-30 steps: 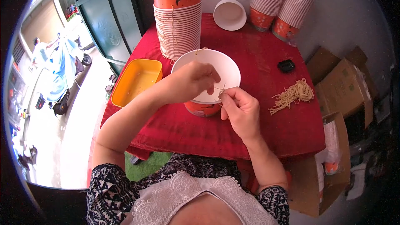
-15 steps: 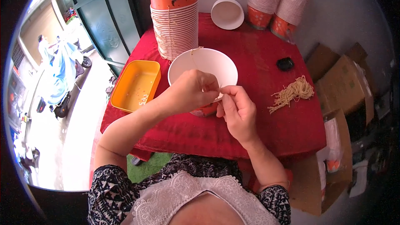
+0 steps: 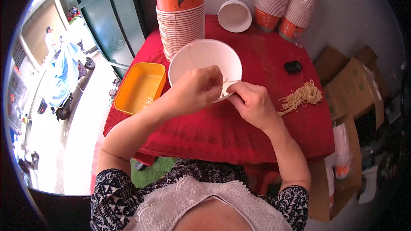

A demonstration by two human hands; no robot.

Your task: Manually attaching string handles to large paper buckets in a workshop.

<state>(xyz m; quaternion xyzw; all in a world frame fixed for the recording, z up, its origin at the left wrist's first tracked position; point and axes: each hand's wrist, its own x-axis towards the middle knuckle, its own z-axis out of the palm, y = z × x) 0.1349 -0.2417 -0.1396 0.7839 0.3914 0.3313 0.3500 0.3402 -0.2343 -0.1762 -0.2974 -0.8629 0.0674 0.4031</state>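
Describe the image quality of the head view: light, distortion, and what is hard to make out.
Head view: strong fisheye bending with black corners; the green door edge curves. Daylight washes out the pavement at left, while the cardboard boxes at right sit in dimmer light. The thin string between the left hand and right hand over the white paper bowl is barely resolvable.

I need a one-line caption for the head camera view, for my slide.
Both hands, left and right, pinch a thin pale string at the rim of a white paper bowl on a red-covered table.
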